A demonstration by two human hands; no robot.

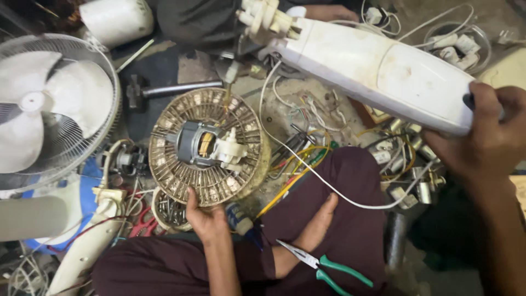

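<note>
A white fan [49, 109] with its wire guard on fills the left edge of the floor, the biggest thing here. Next in size is the long white housing [378, 71], lying slantwise across the upper right, with a bunch of white switch parts sticking out of its far end. The person's right hand [490, 137] is wrapped round its near end, fingers curled over the top, holding it off the floor.

In the middle sits a round wire grille [175, 170], dusty and brown, with a grey motor [197, 145] fixed at its centre. The left hand [204, 216] grips the grille's near rim, thumb on one side and fingers closed over the edge. A thin white wire [307, 164] runs from the housing's far end down past the grille and across the person's maroon trouser leg, beside a tangle of yellow wires [293, 170].

A bare foot [316, 222] rests on that leg. Just below it lie pliers with green handles [323, 266]. A dark metal bar [175, 89] lies above the grille. Small metal cans and loose parts [408, 186] are scattered under the housing, and another person's hand [329, 11] shows at the top edge.
</note>
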